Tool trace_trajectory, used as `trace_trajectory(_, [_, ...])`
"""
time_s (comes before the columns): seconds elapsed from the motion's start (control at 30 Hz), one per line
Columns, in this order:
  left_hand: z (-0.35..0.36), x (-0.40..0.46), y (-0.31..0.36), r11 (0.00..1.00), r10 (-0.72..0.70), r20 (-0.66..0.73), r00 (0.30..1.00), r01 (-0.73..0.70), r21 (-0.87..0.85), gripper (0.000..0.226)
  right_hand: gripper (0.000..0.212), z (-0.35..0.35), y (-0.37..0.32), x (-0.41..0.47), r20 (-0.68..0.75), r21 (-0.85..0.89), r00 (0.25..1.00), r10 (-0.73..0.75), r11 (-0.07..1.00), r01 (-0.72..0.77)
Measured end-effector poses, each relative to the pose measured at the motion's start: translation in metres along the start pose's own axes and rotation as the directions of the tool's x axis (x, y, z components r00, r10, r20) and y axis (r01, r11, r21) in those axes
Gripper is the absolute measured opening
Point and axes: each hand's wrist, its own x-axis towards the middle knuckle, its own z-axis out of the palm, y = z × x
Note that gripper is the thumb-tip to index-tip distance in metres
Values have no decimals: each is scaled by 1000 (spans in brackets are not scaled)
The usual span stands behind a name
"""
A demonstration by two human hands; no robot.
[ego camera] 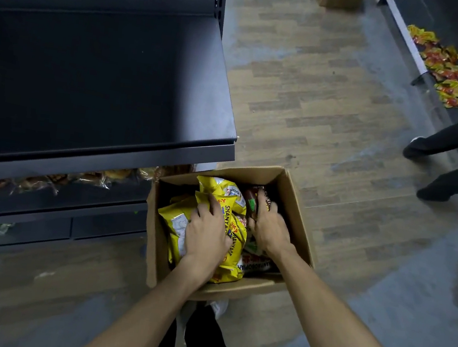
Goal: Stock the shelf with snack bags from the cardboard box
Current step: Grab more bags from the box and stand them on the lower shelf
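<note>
Both hands are down in the open brown cardboard box (301, 211) on the wood-look floor, just off the front right corner of the dark metal shelf (104, 77). Left hand (206, 234) lies over the pile of yellow crinkly snack bags (227, 271) along the box's left wall, fingers curled into the top ones, so it looks like it's gathering a bunch. Right hand (268, 227) is wrapped around a dark brown snack packet (253, 202) near the far right corner, thumb on one side and fingers on the other.

My guess is these handle super light and puffy: thin slippery film, air inside, easy to crush the contents if you squeeze. Probably best to pinch them by the sealed top edges or scoop under a stack instead of clamping the middle.

Top shelf board is bare, so stocking of that level hasn't started. Clear-wrapped bread packs (91, 178) sit on the lower shelf.
</note>
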Motion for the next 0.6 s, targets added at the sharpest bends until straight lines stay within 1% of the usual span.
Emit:
trace_trajectory(0.1, [-15,-3,-1,1000,1,35,999,0,-22,82,80,-8,-2,-10,-26,-38,1000,5,999,-6])
trace_trajectory(0.2, [-23,-13,-9,999,26,5,1000,-26,-37,68,78,-19,-3,-19,-52,-37,999,1,999,-3])
trace_trajectory(0.33, [-29,-21,-12,996,83,-62,995,-85,-37,69,69,-35,-5,-32,-98,-49,995,-12,999,7])
trace_trajectory(0.47, [-44,-33,-15,990,84,-131,988,-98,-102,70,59,-48,-9,-47,-167,-77,984,-59,996,46])
trace_trajectory(0.6, [-66,-52,-24,986,97,-205,974,-122,-114,69,57,-64,-20,-69,-212,-70,974,-76,996,62])
